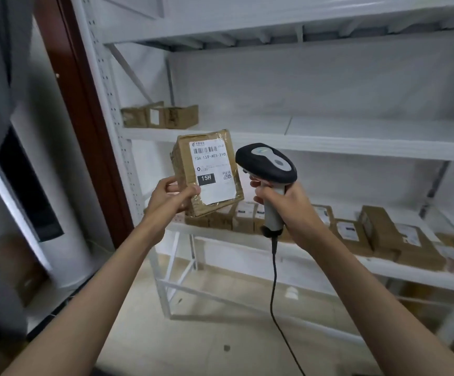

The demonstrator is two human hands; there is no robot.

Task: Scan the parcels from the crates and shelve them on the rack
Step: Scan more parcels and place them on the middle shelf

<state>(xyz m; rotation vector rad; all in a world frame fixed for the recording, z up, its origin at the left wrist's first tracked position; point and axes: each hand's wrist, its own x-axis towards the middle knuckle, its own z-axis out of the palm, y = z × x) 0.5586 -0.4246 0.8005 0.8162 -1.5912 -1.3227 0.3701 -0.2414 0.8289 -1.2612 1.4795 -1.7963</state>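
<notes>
Shelving fills the view: a white rack [302, 142] whose middle shelf lies mostly bare, with only two cardboard boxes [160, 115] at its left end, while shelved parcels [378, 234] crowd the shelf below. Held up before the middle shelf's front edge, the parcel [207, 172] is pinched at its lower left corner by the left hand [170, 198], label facing the camera. Just beside it, not touching, the right hand [288, 204] grips the corded scanner [268, 164].
</notes>
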